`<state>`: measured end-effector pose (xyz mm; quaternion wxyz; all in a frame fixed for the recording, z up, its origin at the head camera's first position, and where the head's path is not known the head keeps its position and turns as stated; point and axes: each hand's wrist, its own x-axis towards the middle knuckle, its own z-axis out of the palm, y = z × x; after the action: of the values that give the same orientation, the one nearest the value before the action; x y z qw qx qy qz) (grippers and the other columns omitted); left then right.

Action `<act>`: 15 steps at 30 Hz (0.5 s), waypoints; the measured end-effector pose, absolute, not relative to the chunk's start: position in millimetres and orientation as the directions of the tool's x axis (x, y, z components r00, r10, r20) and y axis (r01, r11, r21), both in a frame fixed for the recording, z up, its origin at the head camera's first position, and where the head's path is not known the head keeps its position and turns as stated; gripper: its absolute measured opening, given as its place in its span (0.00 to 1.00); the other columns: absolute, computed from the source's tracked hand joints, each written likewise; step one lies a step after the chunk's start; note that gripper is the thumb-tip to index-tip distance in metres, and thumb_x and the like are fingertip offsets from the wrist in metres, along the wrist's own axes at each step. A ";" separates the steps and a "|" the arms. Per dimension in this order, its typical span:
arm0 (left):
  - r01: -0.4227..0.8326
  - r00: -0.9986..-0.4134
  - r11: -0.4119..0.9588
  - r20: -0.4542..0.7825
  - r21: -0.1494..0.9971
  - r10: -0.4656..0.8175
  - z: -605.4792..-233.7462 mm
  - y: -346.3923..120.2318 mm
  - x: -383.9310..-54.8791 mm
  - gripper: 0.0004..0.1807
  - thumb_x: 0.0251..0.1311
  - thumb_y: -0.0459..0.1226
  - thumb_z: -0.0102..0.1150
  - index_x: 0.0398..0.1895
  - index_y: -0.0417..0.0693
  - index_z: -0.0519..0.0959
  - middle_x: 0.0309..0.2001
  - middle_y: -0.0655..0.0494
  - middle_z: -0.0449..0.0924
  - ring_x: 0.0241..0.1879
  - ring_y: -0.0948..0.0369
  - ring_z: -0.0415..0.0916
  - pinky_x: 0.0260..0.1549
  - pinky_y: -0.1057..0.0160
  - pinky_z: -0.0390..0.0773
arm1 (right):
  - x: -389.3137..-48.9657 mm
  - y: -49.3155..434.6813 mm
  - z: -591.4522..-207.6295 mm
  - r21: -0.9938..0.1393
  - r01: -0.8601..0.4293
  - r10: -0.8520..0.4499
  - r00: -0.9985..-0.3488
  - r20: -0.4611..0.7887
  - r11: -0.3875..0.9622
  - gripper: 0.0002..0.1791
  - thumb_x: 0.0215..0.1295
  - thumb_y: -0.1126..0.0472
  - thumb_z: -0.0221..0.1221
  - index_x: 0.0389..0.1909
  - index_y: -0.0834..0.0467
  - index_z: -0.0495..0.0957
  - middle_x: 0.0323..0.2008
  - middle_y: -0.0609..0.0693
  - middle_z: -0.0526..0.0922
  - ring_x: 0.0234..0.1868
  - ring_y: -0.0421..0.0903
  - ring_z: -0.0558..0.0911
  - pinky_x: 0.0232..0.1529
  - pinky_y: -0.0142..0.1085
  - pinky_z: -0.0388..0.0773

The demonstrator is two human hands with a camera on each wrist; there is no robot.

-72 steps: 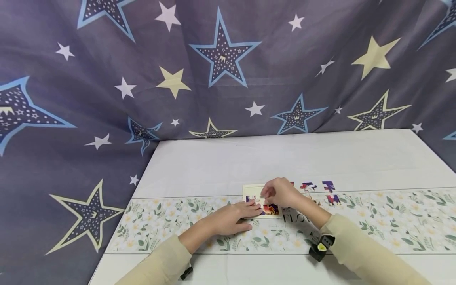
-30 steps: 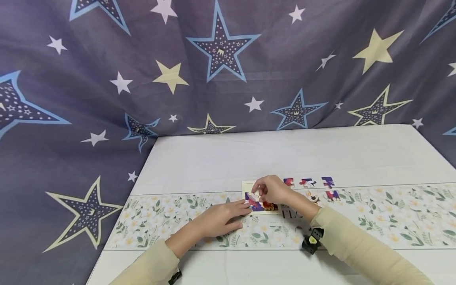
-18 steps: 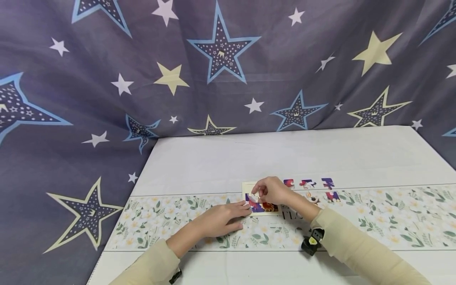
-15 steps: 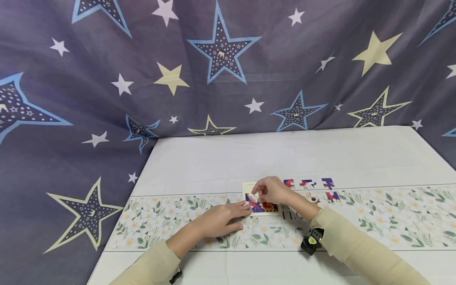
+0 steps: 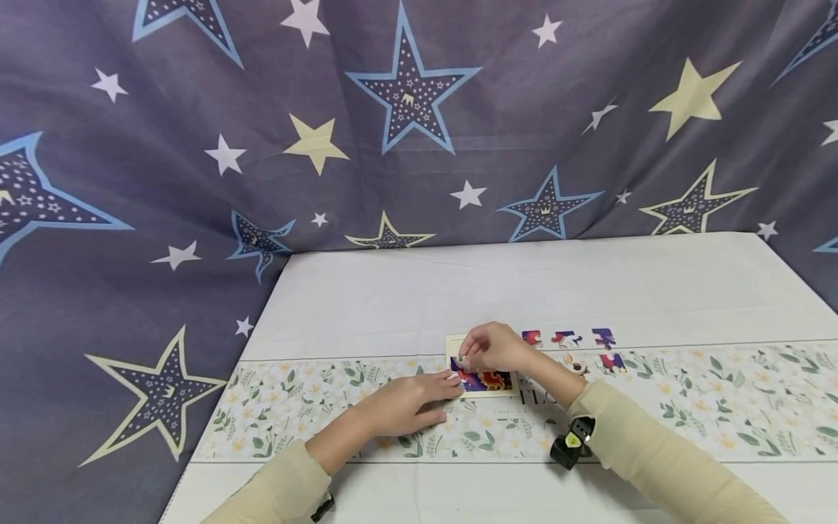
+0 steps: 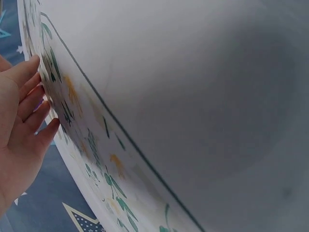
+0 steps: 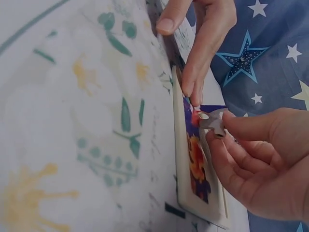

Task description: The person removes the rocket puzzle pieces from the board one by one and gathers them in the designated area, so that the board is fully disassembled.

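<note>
A small puzzle board (image 5: 492, 395) with a cream rim lies on the table, its lower part filled with a purple, red and orange picture. My left hand (image 5: 414, 402) lies at its left side, fingers extended, fingertips touching the lower left of the picture. Between thumb and fingertips, my right hand (image 5: 500, 349) pinches a puzzle piece (image 7: 214, 123) over the board's left part; the right wrist view shows it tilted, grey side showing. The right hand hides part of the board in the head view. The left wrist view shows the left hand (image 6: 21, 116) with straight fingers.
Several loose puzzle pieces lie right of the board, among them a purple one (image 5: 603, 337), a red and white one (image 5: 566, 339) and a purple and red one (image 5: 612, 362). A flowered band (image 5: 720, 407) crosses the white table (image 5: 366, 306). A starry curtain (image 5: 419, 189) hangs behind.
My right hand has moved a little left across the board with the puzzle piece, which now tilts differently. My left hand has drawn back slightly left, uncovering more of the picture.
</note>
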<state>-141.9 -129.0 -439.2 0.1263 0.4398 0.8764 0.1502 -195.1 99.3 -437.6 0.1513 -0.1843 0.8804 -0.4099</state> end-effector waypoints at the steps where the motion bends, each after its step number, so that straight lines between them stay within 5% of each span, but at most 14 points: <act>1: 0.736 -0.580 0.566 -0.086 0.372 0.810 -439.2 -129.3 -142.0 0.25 0.69 0.45 0.52 0.68 0.53 0.69 0.71 0.56 0.63 0.73 0.58 0.60 0.67 0.54 0.68 | -195.1 98.5 -438.0 -0.788 -0.188 -0.450 -0.884 -0.124 0.587 0.03 0.55 0.67 0.66 0.31 0.57 0.83 0.28 0.49 0.84 0.28 0.38 0.79 0.33 0.30 0.79; 15: 0.732 -0.580 0.575 -0.108 0.366 0.807 -438.6 -129.3 -141.8 0.26 0.69 0.47 0.51 0.69 0.55 0.67 0.72 0.60 0.62 0.74 0.60 0.57 0.70 0.56 0.65 | -192.3 100.0 -434.5 -0.786 -0.154 -0.397 -0.910 -0.123 0.598 0.03 0.55 0.62 0.68 0.31 0.55 0.86 0.26 0.46 0.87 0.25 0.37 0.81 0.33 0.31 0.78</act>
<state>-141.8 -129.3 -438.6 0.1329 0.4385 0.8774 0.1422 -192.3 100.0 -434.5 0.1442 -0.1562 0.8822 -0.4201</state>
